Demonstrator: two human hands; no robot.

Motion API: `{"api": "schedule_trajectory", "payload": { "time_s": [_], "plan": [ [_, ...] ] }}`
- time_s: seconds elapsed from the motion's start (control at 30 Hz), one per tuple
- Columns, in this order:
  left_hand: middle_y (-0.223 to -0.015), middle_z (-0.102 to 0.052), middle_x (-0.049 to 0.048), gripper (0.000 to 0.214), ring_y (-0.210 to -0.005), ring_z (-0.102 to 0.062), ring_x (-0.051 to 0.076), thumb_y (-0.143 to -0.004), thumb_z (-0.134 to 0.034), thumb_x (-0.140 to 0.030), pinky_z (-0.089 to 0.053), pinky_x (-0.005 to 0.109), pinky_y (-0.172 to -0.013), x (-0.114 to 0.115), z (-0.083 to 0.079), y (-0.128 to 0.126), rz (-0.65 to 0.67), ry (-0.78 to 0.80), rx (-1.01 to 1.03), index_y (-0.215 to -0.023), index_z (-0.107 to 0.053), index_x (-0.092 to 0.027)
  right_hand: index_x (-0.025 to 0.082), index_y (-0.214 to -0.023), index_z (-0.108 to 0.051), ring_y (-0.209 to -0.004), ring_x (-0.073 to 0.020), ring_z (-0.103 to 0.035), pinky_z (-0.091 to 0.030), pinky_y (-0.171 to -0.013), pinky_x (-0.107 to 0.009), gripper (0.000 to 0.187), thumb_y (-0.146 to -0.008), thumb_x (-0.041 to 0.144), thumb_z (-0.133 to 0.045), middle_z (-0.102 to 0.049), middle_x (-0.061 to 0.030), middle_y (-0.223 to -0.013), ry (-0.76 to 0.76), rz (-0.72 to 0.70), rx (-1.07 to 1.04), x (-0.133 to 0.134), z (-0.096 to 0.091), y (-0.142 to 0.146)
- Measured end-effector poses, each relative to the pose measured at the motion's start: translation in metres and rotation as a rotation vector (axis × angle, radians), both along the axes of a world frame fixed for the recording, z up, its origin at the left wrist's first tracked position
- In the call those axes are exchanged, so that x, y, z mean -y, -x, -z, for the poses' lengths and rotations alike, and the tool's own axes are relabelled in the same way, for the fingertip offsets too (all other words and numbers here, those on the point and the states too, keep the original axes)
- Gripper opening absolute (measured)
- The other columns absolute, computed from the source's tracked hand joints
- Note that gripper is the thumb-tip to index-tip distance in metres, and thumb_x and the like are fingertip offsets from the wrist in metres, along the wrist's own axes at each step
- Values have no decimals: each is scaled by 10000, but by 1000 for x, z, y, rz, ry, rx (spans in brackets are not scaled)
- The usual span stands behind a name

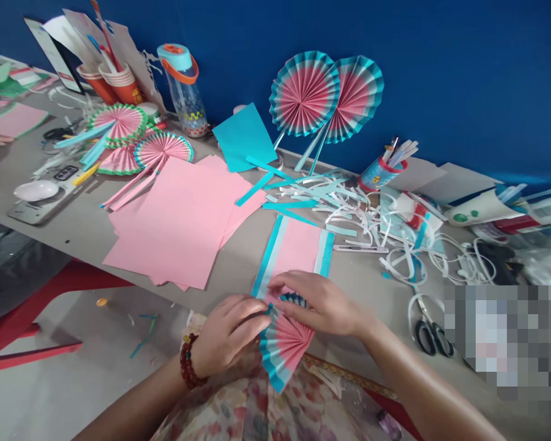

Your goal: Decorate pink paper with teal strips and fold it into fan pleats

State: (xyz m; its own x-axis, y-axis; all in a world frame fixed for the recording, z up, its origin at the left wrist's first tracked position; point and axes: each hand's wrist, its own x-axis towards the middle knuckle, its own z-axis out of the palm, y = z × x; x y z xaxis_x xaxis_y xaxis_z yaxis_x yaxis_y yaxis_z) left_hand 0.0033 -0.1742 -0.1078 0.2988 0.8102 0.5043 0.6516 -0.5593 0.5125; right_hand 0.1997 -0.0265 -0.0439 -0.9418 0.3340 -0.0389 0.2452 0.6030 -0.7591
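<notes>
A pleated paper fan (287, 346), pink with white and turquoise bands along its outer edge, is spread at the table's front edge. My left hand (232, 334), with a beaded bracelet on the wrist, has its bent fingers closed on the left edge of the pleats. Over the upper pleats my right hand (319, 303) curls, its thumb and fingers gripping the folded paper. Beyond my hands lies a flat pink paper strip (298, 242) with pale and turquoise borders; its near end is hidden under my fingers, so I cannot tell whether it joins the fan.
Pink paper sheets (174, 220) lie left, with finished fans (163, 150) behind. Round fans (305, 95) lean on the blue wall near a turquoise sheet (245, 138) and bottle (181, 92). Paper scraps (344, 202), a pen cup (381, 171) and scissors (429, 334) are right.
</notes>
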Motion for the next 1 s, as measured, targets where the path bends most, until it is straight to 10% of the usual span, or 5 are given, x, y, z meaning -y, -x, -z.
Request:
{"api": "schedule_trajectory", "payload": {
  "time_s": [0.23, 0.47, 1.0],
  "plan": [
    [-1115, -640, 121, 287, -1001, -595, 212, -943, -453, -123, -499, 355, -848, 2, 4, 4, -73, 43, 26, -1209, -548, -175, 173, -1264, -586, -1201, -241, -556, -439, -1050, -407, 593, -834, 575, -656, -651, -137, -1228, -370, -71, -149, 19, 6, -31],
    [-1102, -634, 124, 307, -994, -594, 225, -898, -534, -88, -507, 373, -861, 6, 7, 2, -86, 62, 2, -1193, -563, -170, 165, -1139, -675, -1036, -184, -619, -488, -975, -346, 254, -958, 164, -497, -739, -60, -1085, -809, 39, -275, 47, 39, -34],
    [-1137, -658, 101, 291, -1014, -618, 193, -920, -549, -108, -523, 344, -875, 12, 6, 12, -118, 134, -10, -1197, -579, -191, 195, -1107, -712, -968, -168, -632, -529, -896, -322, 296, -976, 162, -449, -748, -41, -1047, -869, 40, -239, 47, 39, -28]
  ]
}}
